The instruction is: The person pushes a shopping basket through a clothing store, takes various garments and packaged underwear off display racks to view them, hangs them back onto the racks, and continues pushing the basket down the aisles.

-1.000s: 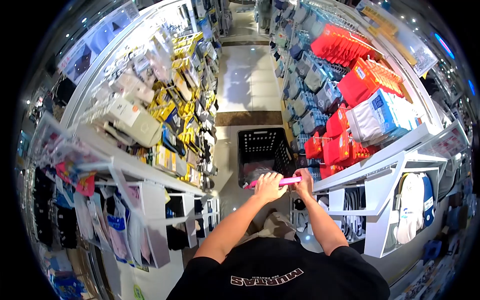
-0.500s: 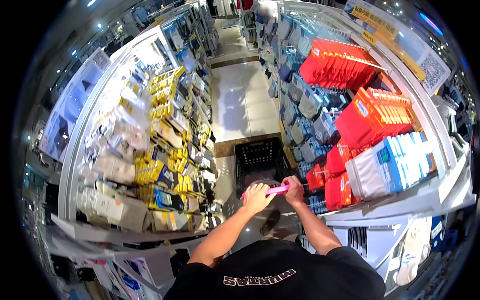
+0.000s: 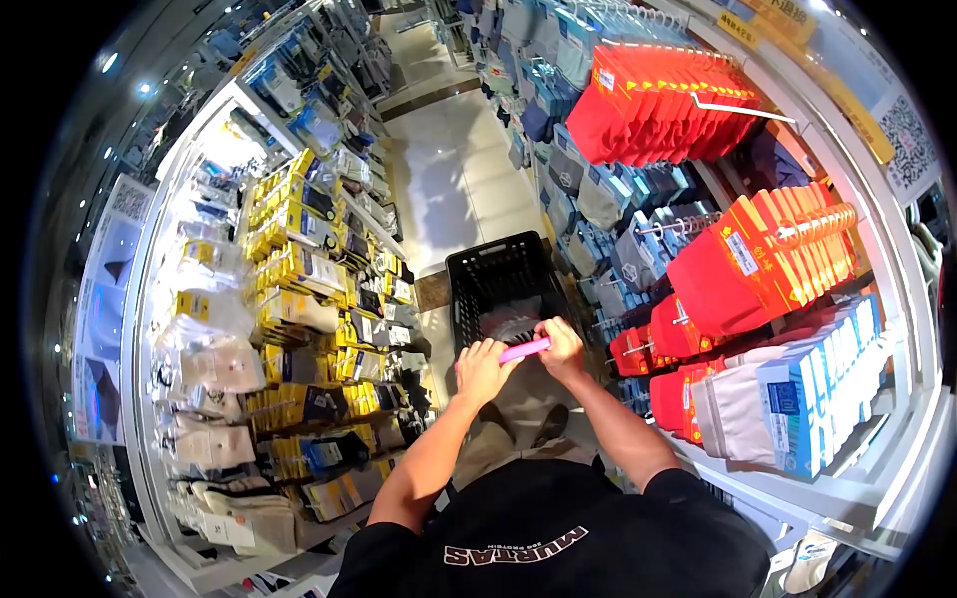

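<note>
Both my hands grip a bright pink handle (image 3: 524, 350) at the near end of a black basket (image 3: 503, 261). My left hand (image 3: 483, 370) is wrapped round the handle's left part, and my right hand (image 3: 560, 348) is closed on its right end. The basket stands in the aisle in front of my feet and has rows of holes in its walls. Something in clear or greyish wrapping (image 3: 511, 317) lies inside it; what it is cannot be made out.
On the left, a rack carries packs with yellow cards (image 3: 299, 269) and beige packs (image 3: 214, 446). Red packs (image 3: 658, 105) and blue-and-grey packs (image 3: 797, 409) hang on the right rack, close to my right arm. A tiled aisle (image 3: 444, 169) runs ahead between them.
The view has moved forward along the aisle and turned, so the racks look nearer on both sides. The basket has moved along with my hands, which keep hold of the handle.
</note>
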The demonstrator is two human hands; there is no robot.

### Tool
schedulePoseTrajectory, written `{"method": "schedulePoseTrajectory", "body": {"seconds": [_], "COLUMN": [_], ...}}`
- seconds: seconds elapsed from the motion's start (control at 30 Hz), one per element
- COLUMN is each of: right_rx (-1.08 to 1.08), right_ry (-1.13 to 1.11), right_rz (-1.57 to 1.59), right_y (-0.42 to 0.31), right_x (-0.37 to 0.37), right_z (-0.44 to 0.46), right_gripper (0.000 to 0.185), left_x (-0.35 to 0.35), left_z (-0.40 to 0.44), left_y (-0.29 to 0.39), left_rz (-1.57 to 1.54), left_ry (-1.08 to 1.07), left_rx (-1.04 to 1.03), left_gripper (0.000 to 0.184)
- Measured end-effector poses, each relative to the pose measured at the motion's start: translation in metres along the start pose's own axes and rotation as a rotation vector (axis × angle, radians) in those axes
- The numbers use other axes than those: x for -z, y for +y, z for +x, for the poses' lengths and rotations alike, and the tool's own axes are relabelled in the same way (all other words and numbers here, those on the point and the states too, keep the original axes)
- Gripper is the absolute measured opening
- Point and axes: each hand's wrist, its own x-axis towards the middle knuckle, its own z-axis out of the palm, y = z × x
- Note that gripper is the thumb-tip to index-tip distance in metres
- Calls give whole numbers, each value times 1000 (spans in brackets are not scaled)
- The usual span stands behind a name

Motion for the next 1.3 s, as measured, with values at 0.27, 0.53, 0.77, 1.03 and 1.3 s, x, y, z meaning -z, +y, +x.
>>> {"method": "schedulePoseTrajectory", "body": {"seconds": [0.27,0.53,0.77,1.03,1.3], "right_rx": [-231,-1016,-997,-989,-870], "right_ry": [11,-17,848,1350,1187], "right_rz": [-78,-179,-226,-321,151], "right_y": [32,63,32,-48,-47], "right_x": [-13,41,99,159,158], "right_z": [-2,-138,-213,-153,-141], "right_gripper": [54,47,25,64,32], "left_x": [2,5,17,14,19], "left_z": [51,107,147,174,193], "left_y": [-29,-65,-86,-104,-104], "left_rz": [-11,-182,-330,-383,-471], "left_ry": [-19,-112,-291,-288,-281], "left_rx": [-17,-94,-61,-58,-197], "left_gripper": [35,30,29,34,50]}}
